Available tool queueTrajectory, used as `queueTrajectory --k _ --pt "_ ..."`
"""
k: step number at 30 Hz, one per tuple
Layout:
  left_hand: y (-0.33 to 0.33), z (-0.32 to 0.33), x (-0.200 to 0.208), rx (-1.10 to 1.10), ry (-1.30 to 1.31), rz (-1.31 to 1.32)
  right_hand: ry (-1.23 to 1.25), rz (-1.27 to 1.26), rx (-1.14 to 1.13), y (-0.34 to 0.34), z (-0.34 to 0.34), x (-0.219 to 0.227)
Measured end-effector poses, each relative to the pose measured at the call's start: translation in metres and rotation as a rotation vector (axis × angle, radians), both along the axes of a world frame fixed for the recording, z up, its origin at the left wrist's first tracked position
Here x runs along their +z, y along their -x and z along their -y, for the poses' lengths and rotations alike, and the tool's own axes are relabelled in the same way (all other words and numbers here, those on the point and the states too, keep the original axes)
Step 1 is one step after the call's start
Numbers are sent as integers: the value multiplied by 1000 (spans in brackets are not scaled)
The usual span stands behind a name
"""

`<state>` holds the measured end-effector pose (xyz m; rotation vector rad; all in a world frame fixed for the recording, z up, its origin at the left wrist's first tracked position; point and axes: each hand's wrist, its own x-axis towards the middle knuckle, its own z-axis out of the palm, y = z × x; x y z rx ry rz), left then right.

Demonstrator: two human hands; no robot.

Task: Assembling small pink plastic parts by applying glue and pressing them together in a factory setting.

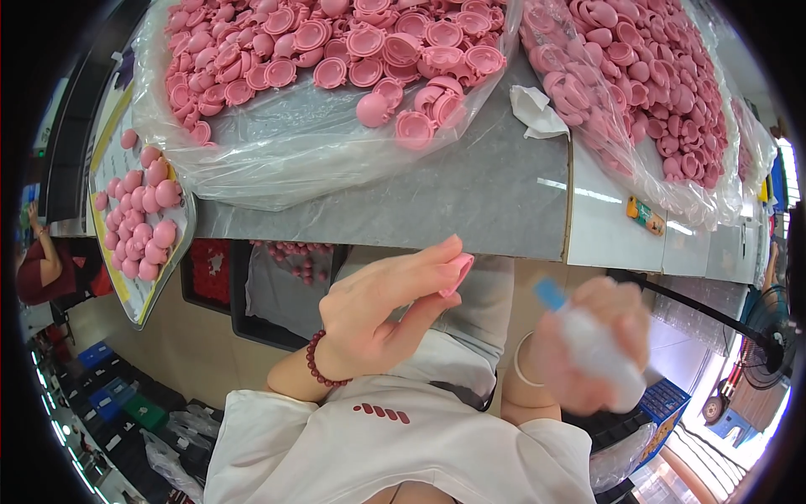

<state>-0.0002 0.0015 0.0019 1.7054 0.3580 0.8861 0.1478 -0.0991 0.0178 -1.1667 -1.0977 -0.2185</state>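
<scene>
Between the thumb and fingers of my left hand (pixel 382 302) is a small pink plastic shell half (pixel 457 275), held above the table's near edge. My right hand (pixel 617 323), blurred by motion, is wrapped round a white squeeze bottle (pixel 600 353). The bottle's blue tip (pixel 550 294) points up and left, toward the pink piece but apart from it. Much of the pink piece is hidden by my fingers. On the table ahead, a clear plastic bag (pixel 285 181) lies spread open with many pink shell pieces (pixel 365 42) in it.
A second clear bag of pink pieces (pixel 646 76) lies at the right. A tray (pixel 186 223) of closed pink balls (pixel 138 218) stands at the left. White paper (pixel 537 113) and a small orange-green tube (pixel 645 215) lie on the table (pixel 403 202). Below it are dark bins (pixel 252 323).
</scene>
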Motion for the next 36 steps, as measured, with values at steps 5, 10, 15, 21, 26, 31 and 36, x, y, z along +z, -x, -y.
queueTrajectory --k 5,10,15,21,26,31,36 --pt "-2 -5 -22 -273 436 329 418 -206 -114 -47 -27 -3" --pt "-6 -6 -17 -392 711 427 681 -224 -25 -63 -43 -13" --pt "-2 -9 -13 -400 873 466 271 15 -236 -70 -40 2" --pt "1 -9 -8 -487 1080 426 750 578 -614 -181 -14 29" --pt "1 -4 -7 -437 1133 328 1172 455 -506 -214 -15 14" --pt "6 -3 -7 -303 792 243 946 579 -696 -187 -24 18" --pt "11 -5 2 -305 893 198 978 652 -765 -200 -23 15"
